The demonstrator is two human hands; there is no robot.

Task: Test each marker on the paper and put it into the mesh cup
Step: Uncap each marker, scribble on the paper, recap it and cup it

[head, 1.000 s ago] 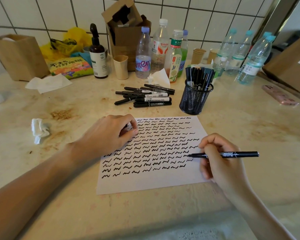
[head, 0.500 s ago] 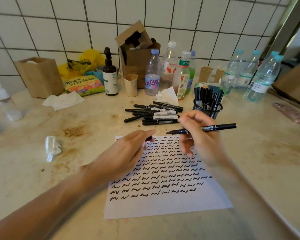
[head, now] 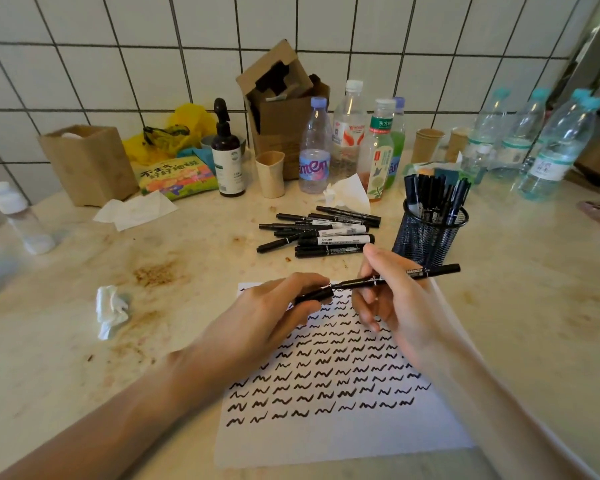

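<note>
Your right hand (head: 392, 299) pinches the marker (head: 395, 276) near its tip end, thumb and forefinger curled round the barrel, the tail pointing off toward the counter's right edge. Your left hand (head: 271, 313) grips the cap (head: 314, 294) between thumb and fingers, its mouth right at the marker's tip; whether it is already seated you cannot tell from here. Both are held above the far edge of the paper (head: 326, 434), which lies at the counter's near edge.

The marker looks light, stiff and smooth, so it should slip only if you hold it loosely. Keep your pinch close to the tip while capping, for aim; push straight along the barrel, since a skewed cap would smear the nib on your fingers.

For the drop, shift your hold to mid-barrel. The cup (head: 430, 233) stands just beyond your right hand, already crowded with upright markers. It is light mesh and likely to tip if nudged, so lower the marker in from above, between the others.
</note>
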